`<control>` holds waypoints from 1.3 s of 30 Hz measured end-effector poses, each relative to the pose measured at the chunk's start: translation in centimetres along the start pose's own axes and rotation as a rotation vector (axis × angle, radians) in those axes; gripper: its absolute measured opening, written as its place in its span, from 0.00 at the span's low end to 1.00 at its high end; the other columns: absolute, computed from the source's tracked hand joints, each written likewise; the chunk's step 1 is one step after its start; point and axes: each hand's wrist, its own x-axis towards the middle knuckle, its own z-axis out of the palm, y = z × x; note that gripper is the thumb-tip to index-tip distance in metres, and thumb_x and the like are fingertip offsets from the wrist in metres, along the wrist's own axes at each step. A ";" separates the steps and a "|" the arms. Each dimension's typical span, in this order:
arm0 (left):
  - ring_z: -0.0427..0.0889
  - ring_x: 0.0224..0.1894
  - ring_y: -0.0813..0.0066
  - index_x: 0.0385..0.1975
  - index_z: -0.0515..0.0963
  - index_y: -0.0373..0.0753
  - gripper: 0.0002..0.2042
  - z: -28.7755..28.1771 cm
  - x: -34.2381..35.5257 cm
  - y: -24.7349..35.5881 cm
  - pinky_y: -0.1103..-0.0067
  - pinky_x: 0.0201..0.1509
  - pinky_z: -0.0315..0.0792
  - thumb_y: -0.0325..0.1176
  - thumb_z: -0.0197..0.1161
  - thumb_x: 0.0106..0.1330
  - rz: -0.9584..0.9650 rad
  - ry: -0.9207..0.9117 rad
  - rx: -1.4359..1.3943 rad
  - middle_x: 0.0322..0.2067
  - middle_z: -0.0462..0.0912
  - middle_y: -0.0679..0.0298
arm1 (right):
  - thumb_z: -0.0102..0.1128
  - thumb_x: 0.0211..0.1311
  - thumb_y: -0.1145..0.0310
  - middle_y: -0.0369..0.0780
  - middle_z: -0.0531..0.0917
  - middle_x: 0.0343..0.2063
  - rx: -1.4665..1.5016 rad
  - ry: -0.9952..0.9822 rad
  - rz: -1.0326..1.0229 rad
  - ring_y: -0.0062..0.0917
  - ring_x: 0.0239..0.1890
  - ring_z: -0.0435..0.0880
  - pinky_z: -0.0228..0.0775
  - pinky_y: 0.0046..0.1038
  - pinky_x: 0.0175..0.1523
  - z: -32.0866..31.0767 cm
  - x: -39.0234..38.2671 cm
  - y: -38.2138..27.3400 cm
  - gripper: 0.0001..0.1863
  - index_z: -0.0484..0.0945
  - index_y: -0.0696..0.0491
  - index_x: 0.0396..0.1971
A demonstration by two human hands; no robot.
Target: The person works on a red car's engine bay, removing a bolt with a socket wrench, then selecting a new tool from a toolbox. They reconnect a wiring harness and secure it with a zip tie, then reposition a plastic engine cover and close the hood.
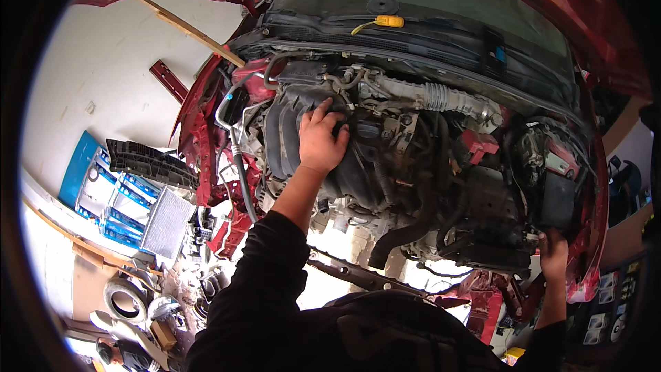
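My left hand (321, 141) lies on the ribbed black plastic intake manifold (282, 131) of a car engine, its fingers spread and holding nothing. Over at the front right corner of the engine bay is my right hand (553, 256), with its fingers curled in beside a dark box-shaped part (559, 201). Whatever those fingers grip is too dark and small to make out. Between the hands run black hoses, one of them a thick hose (399, 235) with an open end. A grey corrugated air duct (437, 96) crosses the rear of the engine.
The red hood (551, 0) is raised overhead, near a wooden stick (186, 29). A yellow tool or lamp (389, 21) lies below the windshield. Across the front runs a dark crossbar (351, 273). At left are a blue rack (113, 196), loose parts, a tire (125, 302) and another person (124, 355).
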 end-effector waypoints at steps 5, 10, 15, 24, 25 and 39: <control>0.77 0.67 0.45 0.49 0.89 0.46 0.13 -0.1 -0.3 0.0 0.55 0.75 0.71 0.39 0.73 0.67 -0.032 -0.015 -0.010 0.73 0.79 0.58 | 0.57 0.85 0.66 0.54 0.79 0.25 0.023 0.039 0.121 0.50 0.26 0.78 0.69 0.46 0.35 0.5 -0.1 1.2 0.14 0.78 0.61 0.37; 0.79 0.62 0.46 0.49 0.89 0.45 0.13 -0.4 -0.3 0.2 0.57 0.74 0.71 0.39 0.73 0.66 -0.015 0.018 -0.014 0.71 0.81 0.56 | 0.58 0.86 0.64 0.51 0.72 0.20 -0.007 0.090 0.113 0.36 0.21 0.68 0.62 0.43 0.30 1.2 -0.2 2.9 0.18 0.73 0.61 0.33; 0.77 0.67 0.46 0.48 0.89 0.44 0.14 -0.8 -0.4 0.5 0.54 0.77 0.68 0.40 0.72 0.66 -0.090 -0.037 -0.066 0.73 0.79 0.58 | 0.59 0.86 0.63 0.53 0.71 0.20 0.012 0.089 0.128 0.37 0.22 0.66 0.62 0.44 0.30 1.7 -0.5 4.5 0.19 0.75 0.62 0.34; 0.77 0.67 0.46 0.48 0.89 0.43 0.14 -1.2 -0.5 0.4 0.54 0.78 0.67 0.40 0.71 0.67 -0.093 -0.042 -0.059 0.73 0.78 0.56 | 0.58 0.87 0.62 0.52 0.73 0.20 -0.037 0.081 0.088 0.38 0.21 0.67 0.64 0.45 0.30 1.9 -0.4 6.2 0.18 0.78 0.61 0.36; 0.78 0.66 0.46 0.48 0.89 0.44 0.14 -1.1 -0.5 0.4 0.54 0.77 0.68 0.40 0.71 0.67 -0.087 -0.032 -0.054 0.73 0.79 0.57 | 0.58 0.87 0.62 0.52 0.73 0.20 -0.020 0.072 0.080 0.37 0.21 0.67 0.64 0.44 0.30 1.8 -0.3 6.2 0.18 0.78 0.61 0.36; 0.79 0.64 0.46 0.48 0.89 0.45 0.14 -0.5 -1.0 -0.1 0.55 0.77 0.68 0.41 0.71 0.66 -0.076 -0.003 -0.045 0.73 0.79 0.56 | 0.56 0.86 0.64 0.49 0.73 0.20 -0.015 0.056 0.025 0.31 0.21 0.69 0.65 0.41 0.28 1.5 0.0 7.2 0.17 0.77 0.61 0.35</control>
